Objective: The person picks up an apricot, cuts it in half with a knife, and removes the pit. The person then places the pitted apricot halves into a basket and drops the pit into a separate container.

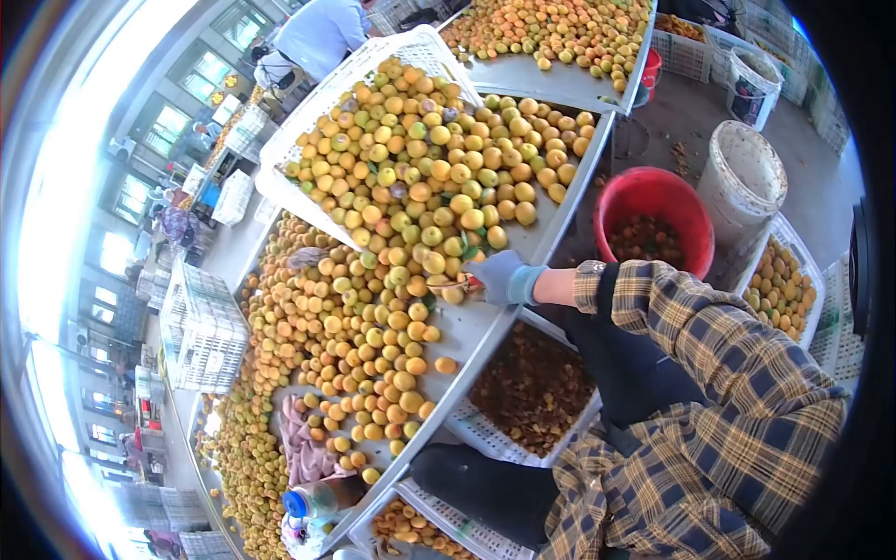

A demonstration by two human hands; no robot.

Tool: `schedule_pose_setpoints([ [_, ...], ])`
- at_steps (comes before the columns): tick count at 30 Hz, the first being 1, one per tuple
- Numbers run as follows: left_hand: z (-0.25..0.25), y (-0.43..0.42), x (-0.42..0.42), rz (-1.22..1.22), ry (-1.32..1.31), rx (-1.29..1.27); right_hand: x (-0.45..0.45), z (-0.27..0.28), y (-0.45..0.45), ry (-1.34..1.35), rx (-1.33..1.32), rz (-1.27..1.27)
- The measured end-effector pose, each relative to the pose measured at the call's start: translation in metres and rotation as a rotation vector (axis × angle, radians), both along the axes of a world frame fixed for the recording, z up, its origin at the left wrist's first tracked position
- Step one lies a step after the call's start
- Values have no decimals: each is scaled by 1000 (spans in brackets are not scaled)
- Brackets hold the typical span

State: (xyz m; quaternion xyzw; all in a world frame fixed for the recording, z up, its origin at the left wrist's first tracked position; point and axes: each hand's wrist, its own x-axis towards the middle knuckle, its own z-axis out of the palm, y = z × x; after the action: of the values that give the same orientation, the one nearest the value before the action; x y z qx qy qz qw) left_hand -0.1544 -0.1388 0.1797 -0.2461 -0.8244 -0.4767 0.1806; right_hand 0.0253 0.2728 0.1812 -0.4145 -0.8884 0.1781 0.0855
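My right hand (507, 278), in a grey-blue glove, reaches over the near edge of the metal table (471, 331). Its fingers are closed on a small tool with orange-red handles (472, 281), mostly hidden by the glove; its exact kind is unclear. The tool's thin end lies among round orange-yellow fruits (401, 322), which look like persimmons. Just beyond, a tilted white crate (280, 154) spills a heap of the same fruit onto the table. My left hand is out of view.
A red bucket (611, 201) and a white bucket (747, 173) stand at my right. Below the table edge is a crate of brown scraps (532, 387). A mauve cloth (306, 443) and a blue-capped bottle (317, 501) lie on the left. A person (322, 37) works across the table.
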Motion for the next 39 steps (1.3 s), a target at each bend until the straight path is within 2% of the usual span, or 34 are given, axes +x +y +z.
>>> schedule_pose_setpoints([
  [3,0,11,-5,-8,-100,47,-32,-11,19,-140,67,39],
  [6,2,4,10,14,-219,65,-42,-7,18,-105,-21,10],
  [8,12,51,30,-300,-417,199,-43,-22,23,-157,-65,-106],
  [9,6,72,37,-426,-625,301,-38,-21,20,-167,-59,-103],
  [10,-4,92,41,-551,-832,406,-30,-15,11,-30,-68,-20],
  [11,-5,109,42,-753,-1265,670,-22,-7,-1,103,-80,66],
  [12,-10,126,50,-933,-1434,731,-10,2,-22,233,-73,187],
  [14,-15,155,66,-1062,-1630,737,7,10,-67,455,-149,372],
  [15,-18,162,72,-1055,-1637,733,12,19,-87,386,-163,409],
  [17,-21,171,87,-1093,-1452,611,26,25,-117,405,-146,453],
  [18,-10,167,93,-1122,-1580,664,32,19,-124,418,-235,397],
  [19,-12,162,97,-1114,-1596,652,42,18,-126,417,-249,385],
  [21,-15,147,102,-1151,-1449,663,64,18,-131,678,-428,161],
  [22,-18,140,104,-1136,-1455,653,72,17,-140,638,-382,58],
  [23,-20,132,107,-1119,-1453,649,80,16,-149,640,-397,53],
  [25,-23,122,111,-1100,-1447,645,96,11,-164,372,-489,71],
  [26,-25,119,114,-1097,-1446,649,101,6,-173,375,-451,85],
  [30,-34,113,122,-1138,-1459,646,118,-5,-197,496,-650,192],
  [33,-43,113,123,-1284,-1608,734,125,-10,-207,461,-754,214],
  [34,-44,113,125,-1237,-1623,725,126,-11,-211,477,-662,258],
  [39,-46,115,134,-1189,-1653,774,120,-8,-220,323,-690,190],
])
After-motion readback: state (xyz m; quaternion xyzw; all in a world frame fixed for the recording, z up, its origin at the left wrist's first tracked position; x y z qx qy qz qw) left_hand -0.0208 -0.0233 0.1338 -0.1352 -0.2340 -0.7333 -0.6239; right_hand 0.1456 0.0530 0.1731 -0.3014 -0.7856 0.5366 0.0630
